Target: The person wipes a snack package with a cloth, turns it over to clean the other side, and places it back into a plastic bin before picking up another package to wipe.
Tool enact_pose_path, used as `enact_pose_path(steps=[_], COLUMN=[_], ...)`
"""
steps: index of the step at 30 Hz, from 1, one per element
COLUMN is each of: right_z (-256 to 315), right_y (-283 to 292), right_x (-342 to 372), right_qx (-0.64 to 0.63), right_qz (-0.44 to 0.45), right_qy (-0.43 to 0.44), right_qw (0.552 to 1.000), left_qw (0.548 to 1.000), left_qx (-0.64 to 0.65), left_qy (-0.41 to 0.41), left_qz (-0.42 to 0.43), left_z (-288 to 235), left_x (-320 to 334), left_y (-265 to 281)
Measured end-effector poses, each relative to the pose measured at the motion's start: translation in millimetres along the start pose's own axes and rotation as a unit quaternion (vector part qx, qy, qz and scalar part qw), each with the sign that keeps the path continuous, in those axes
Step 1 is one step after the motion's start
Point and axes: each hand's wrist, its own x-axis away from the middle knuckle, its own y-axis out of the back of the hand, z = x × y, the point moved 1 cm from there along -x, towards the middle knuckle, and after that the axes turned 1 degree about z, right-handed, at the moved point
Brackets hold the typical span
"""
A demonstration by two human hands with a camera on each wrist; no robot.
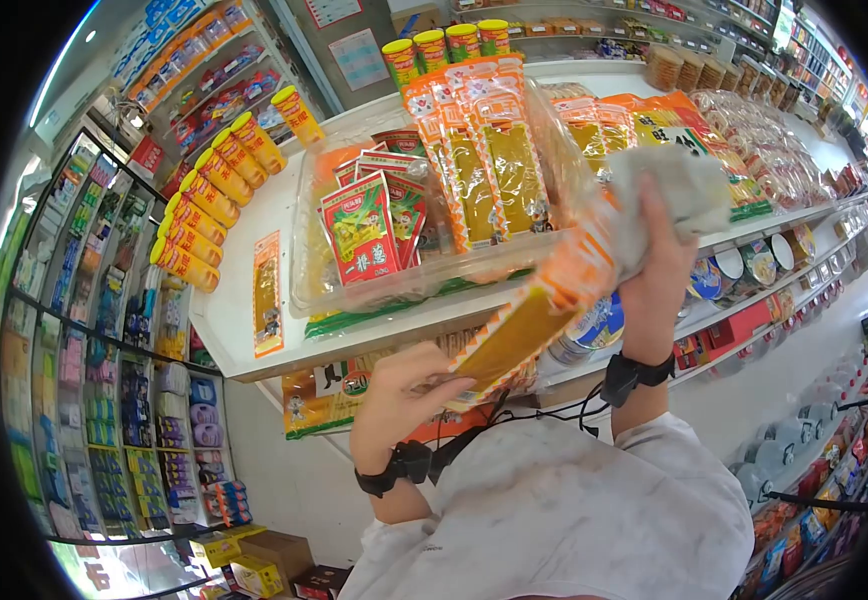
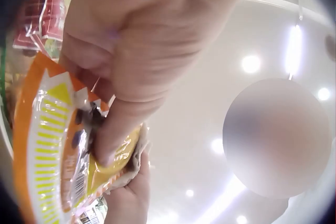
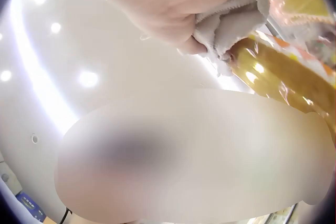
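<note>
An orange-edged clear packet with yellow-brown contents (image 1: 514,335) slants between the two hands, over the counter's front edge. The left hand (image 1: 399,395) pinches its lower end; in the left wrist view the thumb of the left hand (image 2: 131,50) presses on the packet (image 2: 47,155). A grey cloth (image 1: 689,195), blurred in the head view, is gripped by the right hand (image 1: 654,275) at the packet's upper end. In the right wrist view the cloth (image 3: 231,22) bunches under the fingers of the right hand (image 3: 173,3), against the shiny packet (image 3: 278,71).
A clear plastic tray (image 1: 354,300) holds red-green packets (image 1: 364,228) and upright orange packets (image 1: 514,180). One similar packet (image 1: 268,295) lies left of it. Yellow cans (image 1: 216,180) line the counter's left side. Wrapped goods (image 1: 754,140) lie at right; shelves (image 1: 754,265) with bowls sit below.
</note>
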Motion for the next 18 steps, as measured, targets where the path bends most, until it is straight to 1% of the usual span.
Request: enact_pose_path(steps=[1, 3, 4, 5, 6, 7, 8, 10, 11, 14, 15, 16, 17, 18], right_z=[0.2, -0.9, 0.3, -0.6, -0.9, 1.1, -19.6, -27.6, -24.0, -2.6, -5.6, -12.4, -15.9, -14.7], right_y=[8.8, 11.4, 10.3, 5.9, 2.4, -2.2, 10.5, -3.6, -17.5, -40.7, -40.8, -39.1, -38.9, -42.0], right_x=[-4.7, -1.2, 1.2, 8.9, 19.3, 33.6, 46.3, 66.1, 78.1, 94.9, 91.6, 86.7, 82.9, 79.7], right_qx=[0.013, -0.011, -0.023, -0.123, -0.22, -0.186, 0.02, 0.16, 0.093, -0.047, -0.012, 0.024, 0.061, 0.14], right_qz=[-0.012, -0.033, -0.044, -0.022, -0.003, 0.052, 0.131, 0.213, 0.218, 0.263, 0.314, 0.361, 0.403, 0.428], right_qy=[0.037, 0.042, 0.045, -0.006, -0.059, -0.104, -0.055, -0.099, -0.194, -0.226, -0.139, -0.052, 0.035, 0.095], right_qw=[0.999, 0.999, 0.998, 0.992, 0.974, 0.976, 0.99, 0.959, 0.952, 0.937, 0.939, 0.931, 0.912, 0.888], left_qw=[0.999, 0.993, 0.979, 0.958, 0.931, 0.928, 0.919, 0.9, 0.901, 0.869, 0.877, 0.887, 0.894, 0.899], left_qx=[0.029, 0.086, 0.153, 0.22, 0.285, 0.292, 0.324, 0.385, 0.406, 0.454, 0.425, 0.383, 0.341, 0.298], left_qy=[0.017, 0.047, 0.057, 0.066, 0.077, 0.046, 0.038, 0.014, 0.048, 0.015, -0.024, -0.04, -0.053, -0.066], left_qz=[-0.023, -0.07, -0.12, -0.169, -0.216, -0.226, -0.22, -0.204, -0.147, -0.194, -0.224, -0.255, -0.285, -0.314], left_z=[0.1, -1.2, -5.6, -13.9, -18.9, -17.4, -21.2, -30.3, -29.2, -33.0, -33.0, -34.9, -37.9, -39.7], left_x=[2.6, 5.0, 3.9, 1.5, 0.0, -6.2, -15.4, -33.1, -34.6, -42.2, -42.1, -43.6, -44.9, -44.3], left_y=[1.5, 5.2, 5.7, 2.7, -2.3, -7.6, -14.6, -27.4, -31.2, -47.4, -50.0, -49.0, -47.8, -47.4])
